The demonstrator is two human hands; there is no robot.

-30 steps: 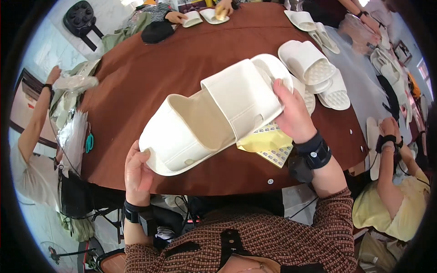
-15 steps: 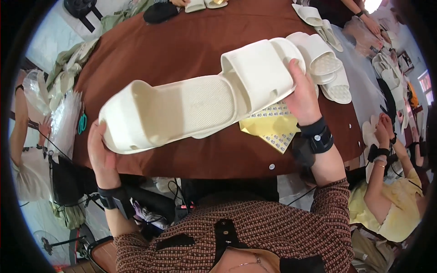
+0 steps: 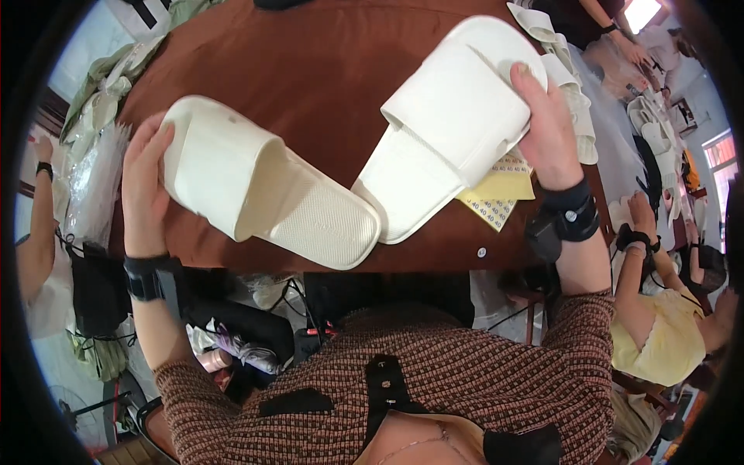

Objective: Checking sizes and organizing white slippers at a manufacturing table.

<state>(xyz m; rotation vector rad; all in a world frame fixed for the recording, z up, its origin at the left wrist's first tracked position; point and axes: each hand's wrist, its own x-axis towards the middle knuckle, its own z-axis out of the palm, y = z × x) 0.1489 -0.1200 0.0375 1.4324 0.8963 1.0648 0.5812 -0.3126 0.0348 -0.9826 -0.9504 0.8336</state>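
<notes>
Two cream slide slippers are held up over the brown tablecloth, their heel ends overlapping in the middle. My left hand (image 3: 145, 186) is closed on the toe end of the left slipper (image 3: 213, 167), which shows its strap and textured footbed and tilts down to the right. My right hand (image 3: 549, 124) grips the right slipper (image 3: 465, 101) by its toe side, thumb on the toe edge. That slipper points up and to the right. Black bands wrap both wrists. Beneath the right slipper, near my right wrist, lies a yellow sticker sheet (image 3: 496, 194).
Brown cloth (image 3: 310, 62) covers the table. More cream slippers (image 3: 570, 85) line its right edge. A small round sticker (image 3: 482, 253) sits near the front edge. Clear plastic bags (image 3: 97, 178) are heaped at left. Co-workers (image 3: 659, 325) sit on the right, and another person's arm (image 3: 35, 225) shows at left.
The slippers were stretched in one line, overlapping further. Now they are angled into a V, with the toe ends raised and the heels lower. Both hands have moved apart.
</notes>
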